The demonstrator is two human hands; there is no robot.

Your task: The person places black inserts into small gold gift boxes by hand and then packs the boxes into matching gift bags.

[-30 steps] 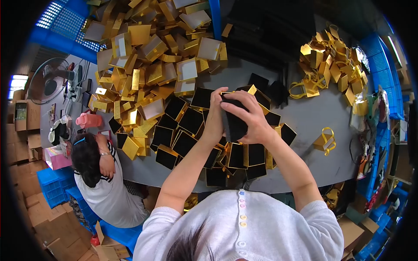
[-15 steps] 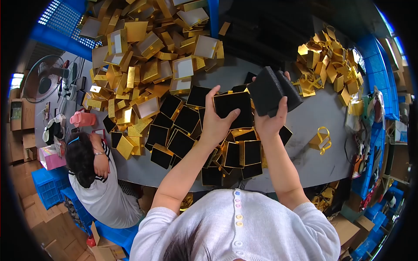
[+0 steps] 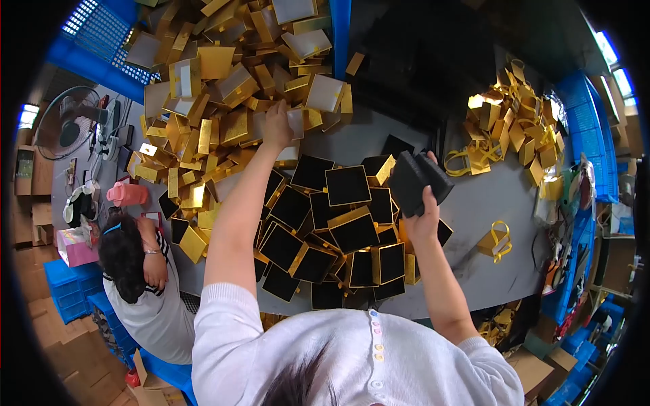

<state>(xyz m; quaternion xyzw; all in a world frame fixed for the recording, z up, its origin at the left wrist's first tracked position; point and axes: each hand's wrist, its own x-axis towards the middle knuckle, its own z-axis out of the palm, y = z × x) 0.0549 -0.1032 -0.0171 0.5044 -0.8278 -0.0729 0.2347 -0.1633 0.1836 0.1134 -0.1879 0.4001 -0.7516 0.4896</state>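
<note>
Black, matte, foam-like blocks (image 3: 414,183) are gripped together by the right hand (image 3: 426,218), tilted, with the thumb pressed across them, apparently so that several can be carried at once and the other hand is spared. The left hand (image 3: 276,126) is stretched out to a gold cardboard box with a pale inside (image 3: 296,124); whether anything is grasped there cannot be told, since the fingertips are hidden.

Between the forearms, gold-rimmed boxes with black-filled openings (image 3: 349,186) are clustered and overlapped, mostly facing upward, presumably so that they lie within easy reach of both hands. Beyond the left hand, a large heap of gold, pale-lined boxes (image 3: 235,126) is piled loosely against a blue plastic lattice basket (image 3: 101,51). On the other side of the grey tabletop (image 3: 467,277), small gold boxes with ribbon loops (image 3: 521,128) are massed apart, perhaps to avoid mixing; one similar ribboned box (image 3: 493,242) is set nearer. At the far left, another person (image 3: 152,318) is seated.
</note>
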